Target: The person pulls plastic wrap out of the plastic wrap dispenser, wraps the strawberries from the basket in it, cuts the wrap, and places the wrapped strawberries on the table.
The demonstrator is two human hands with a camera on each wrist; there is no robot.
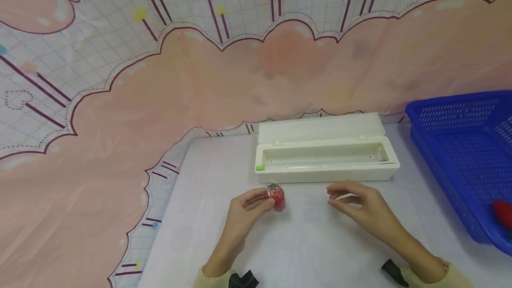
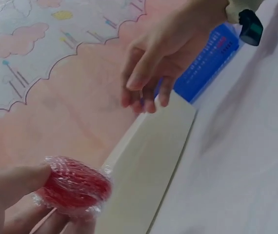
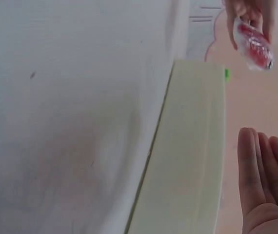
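A small red round object wrapped in clear crinkled plastic film (image 1: 276, 196) sits pinched at the fingertips of the left hand (image 1: 245, 210), held just above the white tabletop (image 1: 304, 243), a little in front of the near wall of the long cream plastic film-dispenser box (image 1: 326, 160). In the left wrist view the film-wrapped red piece (image 2: 75, 187) is clearly clamped between thumb and fingers, film bunched around it, with the box's pale side (image 2: 148, 165) right beside it. The right hand (image 1: 360, 210) hovers near the table's middle, well apart from the wrapped piece, fingers loosely bent and holding nothing; the right wrist view shows its fingers (image 3: 261, 175) straight and relaxed, next to the box (image 3: 192, 146), with the wrapped red piece (image 3: 253, 46) further off. The box stands with its lid flipped back, a small green tab (image 1: 260, 167) at its left end, toward the table's far edge. At the right edge stands a blue perforated plastic basket (image 1: 464, 154), with something red (image 1: 504, 214) inside at its near corner.
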